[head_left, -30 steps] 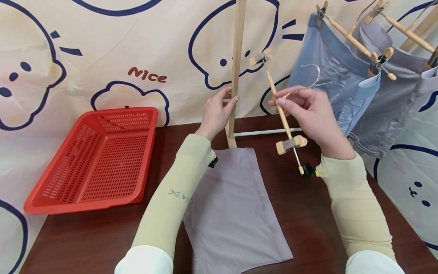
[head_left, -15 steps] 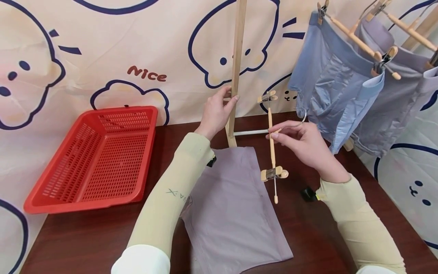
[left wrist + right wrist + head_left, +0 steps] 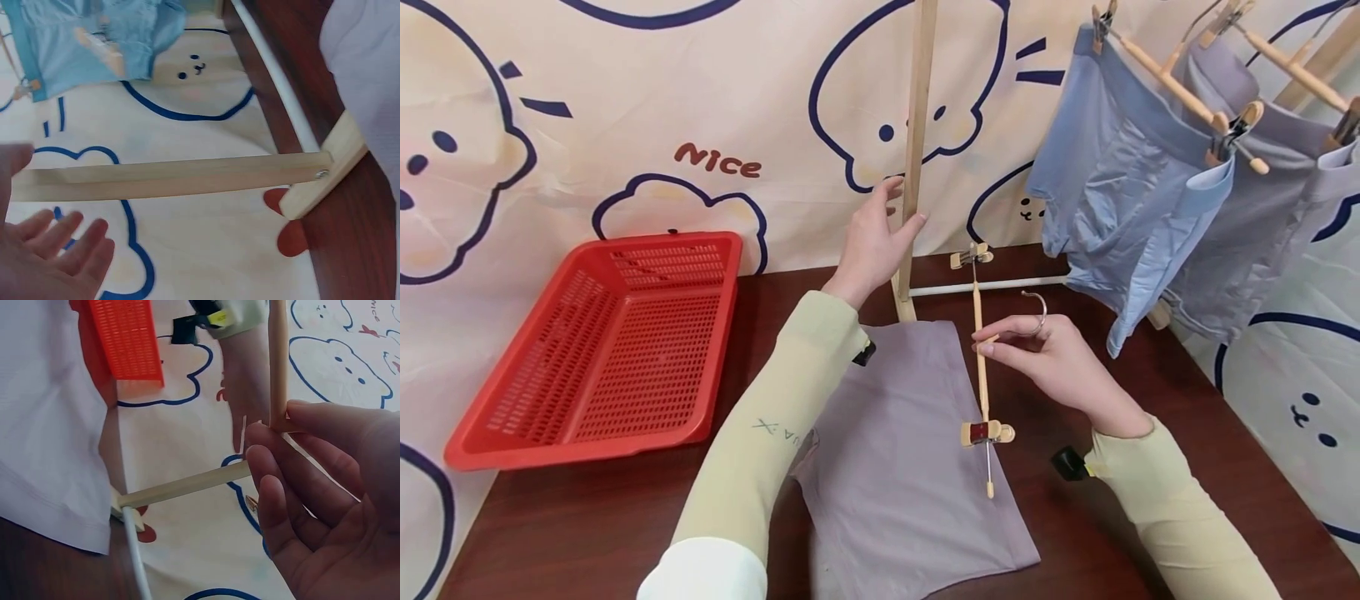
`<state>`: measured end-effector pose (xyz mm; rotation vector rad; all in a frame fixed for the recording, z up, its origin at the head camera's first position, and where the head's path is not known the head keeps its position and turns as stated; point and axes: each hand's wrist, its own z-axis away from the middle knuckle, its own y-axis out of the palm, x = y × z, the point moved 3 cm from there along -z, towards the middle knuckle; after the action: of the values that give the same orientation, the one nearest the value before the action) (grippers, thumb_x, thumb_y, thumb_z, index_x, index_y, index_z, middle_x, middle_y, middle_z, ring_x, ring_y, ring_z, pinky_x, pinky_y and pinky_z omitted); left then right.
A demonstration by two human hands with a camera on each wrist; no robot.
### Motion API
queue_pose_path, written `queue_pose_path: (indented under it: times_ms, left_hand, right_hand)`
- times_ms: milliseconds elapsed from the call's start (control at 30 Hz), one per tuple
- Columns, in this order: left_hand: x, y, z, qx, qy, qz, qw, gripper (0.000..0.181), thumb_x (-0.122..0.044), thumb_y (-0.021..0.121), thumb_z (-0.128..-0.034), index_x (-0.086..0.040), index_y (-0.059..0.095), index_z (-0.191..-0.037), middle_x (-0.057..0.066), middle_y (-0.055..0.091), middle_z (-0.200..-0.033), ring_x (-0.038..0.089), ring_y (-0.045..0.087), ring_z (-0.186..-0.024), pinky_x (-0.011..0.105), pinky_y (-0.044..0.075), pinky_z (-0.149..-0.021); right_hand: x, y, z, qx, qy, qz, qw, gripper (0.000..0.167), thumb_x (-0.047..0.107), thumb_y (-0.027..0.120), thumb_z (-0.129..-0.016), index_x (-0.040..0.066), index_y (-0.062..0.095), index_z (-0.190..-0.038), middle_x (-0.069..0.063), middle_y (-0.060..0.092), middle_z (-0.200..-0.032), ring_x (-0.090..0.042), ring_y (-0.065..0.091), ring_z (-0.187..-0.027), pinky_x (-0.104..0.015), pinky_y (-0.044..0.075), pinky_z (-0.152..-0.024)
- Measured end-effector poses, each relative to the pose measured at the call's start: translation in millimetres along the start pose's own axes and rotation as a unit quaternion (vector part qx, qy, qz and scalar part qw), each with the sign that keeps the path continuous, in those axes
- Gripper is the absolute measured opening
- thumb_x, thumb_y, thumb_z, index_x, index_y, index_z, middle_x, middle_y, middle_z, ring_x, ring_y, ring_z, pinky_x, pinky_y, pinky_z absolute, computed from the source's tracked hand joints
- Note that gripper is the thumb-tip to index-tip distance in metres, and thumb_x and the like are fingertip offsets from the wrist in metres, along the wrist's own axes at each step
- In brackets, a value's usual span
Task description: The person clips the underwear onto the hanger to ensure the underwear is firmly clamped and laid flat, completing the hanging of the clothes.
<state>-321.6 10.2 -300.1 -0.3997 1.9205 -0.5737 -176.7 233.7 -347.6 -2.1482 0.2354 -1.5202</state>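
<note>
My right hand (image 3: 1045, 354) pinches a wooden clip hanger (image 3: 982, 383) at its middle, between thumb and fingers. The hanger's metal hook curves over the back of those fingers, and its two clips hold nothing. Beneath the hanger's near end, a lavender-grey garment (image 3: 917, 475) lies flat on the table, partly hidden by the left forearm. My left hand (image 3: 874, 242) is at the wooden upright post (image 3: 917, 125) of a rack, thumb and fingers spread to either side. In the left wrist view, the fingers of the left hand (image 3: 53, 250) look loose and apart from the post (image 3: 169, 178).
A red plastic basket (image 3: 718, 400) stands at the left of the dark table (image 3: 760, 517). Light blue shorts (image 3: 1120, 167) and a grey garment (image 3: 1232, 242) hang from clip hangers at right. A white rod (image 3: 1015, 285) runs low along the rack. Patterned cloth covers the walls.
My right hand has brought the hanger down and slightly left, over the garment's edge. The fingers of my left hand have loosened from the post. The hanging blue shorts have swung a little.
</note>
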Motion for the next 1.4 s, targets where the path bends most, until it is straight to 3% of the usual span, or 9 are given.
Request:
queue_pose_path:
  times_ms: [167,300,400,567,833,933,1067,1267,1400]
  left_hand:
    - [-3.3,-10.5,12.5,0.001,0.009,-0.038,0.9992,0.075,-0.046,0.065,-0.0983,-0.014,0.033,-0.158,0.001,0.037,-0.158,0.016,0.04,-0.139,0.03,0.035,-0.11]
    - [-2.3,-13.1,30.9,-0.018,0.041,-0.054,0.9975,0.073,-0.04,0.068,-0.0978,-0.008,0.036,-0.156,0.006,0.039,-0.155,0.019,0.037,-0.141,0.03,0.03,-0.113]
    - [0.3,-11.1,48.4,-0.017,0.053,-0.067,0.9962,0.073,-0.039,0.069,-0.097,-0.007,0.038,-0.154,0.009,0.043,-0.151,0.022,0.04,-0.138,0.033,0.032,-0.112]
    - [7.4,-5.9,75.9,0.017,0.068,-0.087,0.9937,0.072,-0.039,0.071,-0.0956,-0.006,0.04,-0.152,0.012,0.046,-0.146,0.026,0.044,-0.132,0.038,0.036,-0.109]
    - [24.2,-1.6,109.2,0.062,0.083,-0.117,0.9877,0.072,-0.038,0.073,-0.0939,-0.004,0.043,-0.15,0.014,0.045,-0.148,0.033,0.045,-0.133,0.045,0.035,-0.11]
    - [34.3,2.3,120.7,0.097,0.075,-0.159,0.9797,0.073,-0.04,0.073,-0.0935,-0.004,0.044,-0.15,0.014,0.045,-0.148,0.033,0.046,-0.133,0.051,0.036,-0.109]
    - [49.9,9.7,134.8,0.162,0.056,-0.212,0.9621,0.077,-0.046,0.074,-0.0914,-0.004,0.045,-0.15,0.017,0.044,-0.151,0.034,0.044,-0.136,0.052,0.036,-0.11]
    - [66.0,16.5,151.9,0.234,0.035,-0.231,0.9437,0.094,-0.055,0.08,-0.0824,-0.003,0.043,-0.151,0.021,0.04,-0.154,0.037,0.038,-0.142,0.05,0.03,-0.115]
    - [72.5,17.9,159.9,0.263,0.025,-0.25,0.9316,0.101,-0.06,0.082,-0.0774,-0.004,0.043,-0.152,0.021,0.038,-0.155,0.038,0.034,-0.144,0.048,0.027,-0.116]
  right_hand:
    - [-7,5,3.8,0.014,0.009,0.001,0.9999,0.015,0.012,0.078,-0.092,0.013,0.08,-0.106,0.004,0.077,-0.099,-0.017,0.072,-0.09,-0.025,0.055,-0.077]
    - [-15,9,7.0,0.028,0.017,0.008,0.9995,0.015,0.014,0.079,-0.092,0.011,0.079,-0.107,0.004,0.077,-0.1,-0.018,0.072,-0.092,-0.026,0.055,-0.078]
    - [-21,12,9.6,0.035,0.02,0.014,0.9991,0.017,0.016,0.079,-0.092,0.009,0.079,-0.108,0.003,0.077,-0.1,-0.019,0.071,-0.093,-0.027,0.055,-0.079]
    - [-30,17,13.7,0.043,0.022,0.029,0.9984,0.017,0.019,0.08,-0.091,0.012,0.08,-0.106,0.009,0.076,-0.099,-0.015,0.07,-0.093,-0.027,0.055,-0.079]
    - [-40,24,20.7,0.058,0.03,0.04,0.9971,0.016,0.019,0.08,-0.09,0.012,0.08,-0.105,0.012,0.075,-0.097,-0.013,0.07,-0.093,-0.024,0.053,-0.08]
    - [-45,26,24.0,0.064,0.035,0.049,0.9961,0.015,0.02,0.08,-0.09,0.014,0.08,-0.104,0.014,0.075,-0.097,-0.012,0.07,-0.094,-0.025,0.053,-0.082]
    - [-51,28,29.1,0.075,0.047,0.066,0.9939,0.013,0.022,0.081,-0.09,0.018,0.08,-0.103,0.015,0.074,-0.096,-0.011,0.069,-0.095,-0.027,0.053,-0.083]
    - [-58,29,35.7,0.093,0.068,0.076,0.9904,0.012,0.022,0.08,-0.091,0.021,0.08,-0.103,0.015,0.074,-0.094,-0.01,0.07,-0.091,-0.03,0.053,-0.083]
    - [-62,30,38.4,0.096,0.074,0.074,0.9898,0.012,0.021,0.08,-0.091,0.02,0.08,-0.103,0.016,0.074,-0.094,-0.008,0.07,-0.093,-0.037,0.048,-0.095]
